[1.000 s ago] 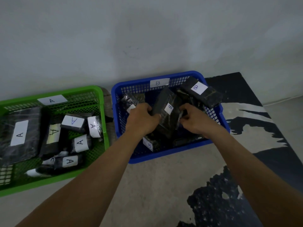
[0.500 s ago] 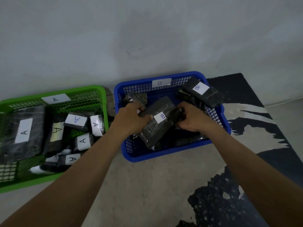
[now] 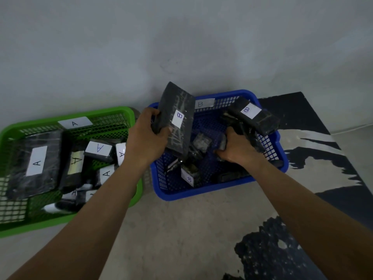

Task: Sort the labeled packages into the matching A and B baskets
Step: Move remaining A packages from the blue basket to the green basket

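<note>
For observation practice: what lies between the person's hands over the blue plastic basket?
Head view: the long black B-labelled package the left hand grips, and a small dark wrapped package beside the right hand.

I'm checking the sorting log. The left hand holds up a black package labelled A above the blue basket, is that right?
No. The head view shows the label on the black package reads B, not A. The left hand does hold it up above the blue basket.

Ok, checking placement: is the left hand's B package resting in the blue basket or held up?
Held up. The left hand grips the B package on end over the blue basket, its top past the rim.
</note>
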